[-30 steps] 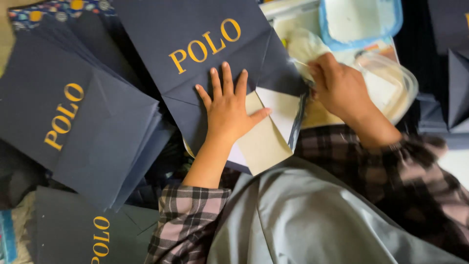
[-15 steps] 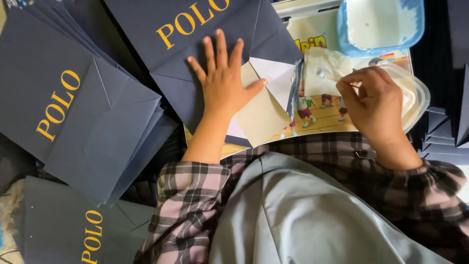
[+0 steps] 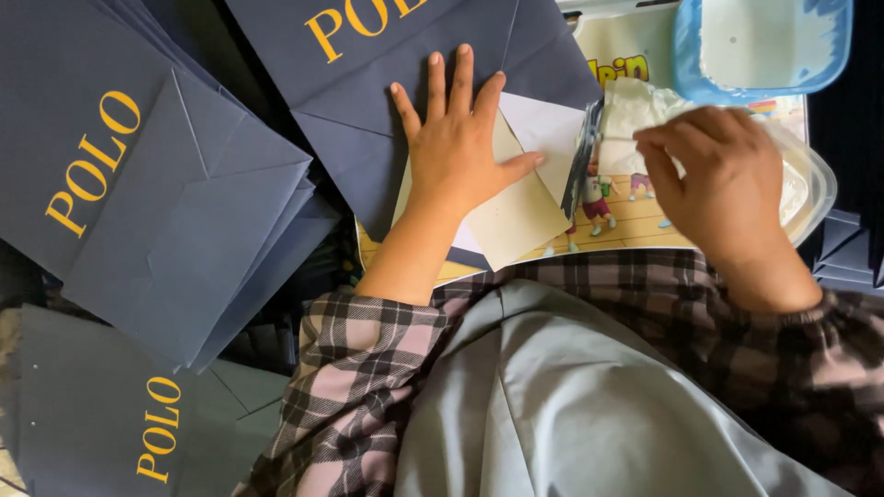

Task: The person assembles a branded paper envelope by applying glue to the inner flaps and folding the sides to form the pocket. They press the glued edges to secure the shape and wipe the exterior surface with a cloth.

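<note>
Left hand (image 3: 458, 138) first: you've got it spread flat, fingers fanned toward twelve o'clock, palm pressing on a navy paper bag (image 3: 433, 64) where its folded bottom meets a cream flap (image 3: 516, 216). Your thumb points toward three o'clock and lies across that flap. Nothing is gripped there; it's an open, pinning hand. Over at three o'clock, your right hand (image 3: 723, 189) is curled, fingertips bunched together above a clear tub (image 3: 815, 189) of white paste; whether they pinch something is hard to tell, though a thin pale stick (image 3: 615, 138) seems to run from them toward nine o'clock. Between your two hands a small dark brush-like piece (image 3: 583, 156) stands at the flap's edge. Beneath it all lies a board with cartoon pictures (image 3: 635, 207). At one o'clock sits a blue-rimmed lid (image 3: 686, 46), just beyond the tub. Out at nine o'clock a stack of finished navy bags (image 3: 147, 212) is fanned, with another bag (image 3: 101, 423) at seven o'clock. Your plaid sleeves (image 3: 368, 368) and grey lap (image 3: 571, 405) fill six o'clock.
</note>
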